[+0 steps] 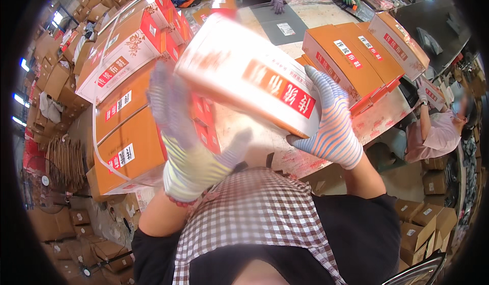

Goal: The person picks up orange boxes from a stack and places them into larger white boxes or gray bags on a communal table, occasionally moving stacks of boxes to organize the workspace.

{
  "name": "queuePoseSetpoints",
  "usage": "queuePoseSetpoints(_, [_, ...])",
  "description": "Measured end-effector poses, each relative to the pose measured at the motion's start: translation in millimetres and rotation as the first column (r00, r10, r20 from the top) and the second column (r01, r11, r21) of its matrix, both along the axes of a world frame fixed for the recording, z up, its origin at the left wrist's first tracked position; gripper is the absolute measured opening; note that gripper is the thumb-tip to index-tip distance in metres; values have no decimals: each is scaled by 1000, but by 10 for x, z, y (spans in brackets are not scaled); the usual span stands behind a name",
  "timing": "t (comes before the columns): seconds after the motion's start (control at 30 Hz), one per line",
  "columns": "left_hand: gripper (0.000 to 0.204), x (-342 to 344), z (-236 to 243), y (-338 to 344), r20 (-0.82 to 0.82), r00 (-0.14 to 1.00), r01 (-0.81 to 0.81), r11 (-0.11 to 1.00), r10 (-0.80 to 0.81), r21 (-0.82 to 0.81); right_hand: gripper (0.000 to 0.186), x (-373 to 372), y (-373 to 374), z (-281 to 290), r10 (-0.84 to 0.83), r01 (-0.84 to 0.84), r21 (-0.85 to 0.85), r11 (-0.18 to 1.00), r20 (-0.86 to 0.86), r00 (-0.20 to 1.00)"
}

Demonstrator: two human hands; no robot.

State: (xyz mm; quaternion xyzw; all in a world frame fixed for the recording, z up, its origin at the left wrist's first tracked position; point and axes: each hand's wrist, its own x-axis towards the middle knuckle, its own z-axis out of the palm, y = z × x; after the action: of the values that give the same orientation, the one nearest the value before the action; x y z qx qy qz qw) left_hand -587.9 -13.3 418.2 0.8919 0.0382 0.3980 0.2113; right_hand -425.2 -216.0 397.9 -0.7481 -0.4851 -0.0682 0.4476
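Note:
A white and orange shoebox (249,71) with a red label is held tilted above the table, slightly blurred on its left side. Its right end is gripped by my right hand (333,124), in a blue-striped glove, with the thumb below and the fingers along the side. My left hand (186,132), in a striped glove, is beside the box's left end, fingers stretched and thumb spread; motion blur hides whether it touches the box. Close to that hand is a large stack of similar shoeboxes (133,145), bound with a pale strap.
More shoeboxes (351,55) stand on the right of the table (244,155). A grey mailing bag (275,22) lies at the far side, near a co-worker's gloved hand (277,4). Another person (433,137) handles a box at right. Cardboard cartons (58,81) are piled at left.

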Motion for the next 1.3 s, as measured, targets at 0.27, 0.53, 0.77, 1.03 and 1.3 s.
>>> queuePoseSetpoints(0.27, [95,167,269,-199,-241,958,-17,866,158,500,81,-76,66,603,182,-36,-252,967,588,788])
queuePoseSetpoints(0.53, [116,264,5,137,-142,987,62,996,-70,-62,92,175,1,469,-50,-14,154,988,404,913])
queuePoseSetpoints(0.77, [90,345,-638,94,267,900,282,-5,-344,-959,90,-60,201,-467,615,45,621,782,-782,96])
queuePoseSetpoints(1.03, [59,464,-1452,383,374,872,363,-95,-317,-927,76,5,308,-661,565,-121,553,824,-820,97])
queuePoseSetpoints(1.3, [80,154,-958,334,-153,969,-187,-165,-196,-969,93,-167,557,-458,163,-163,13,987,-138,977])
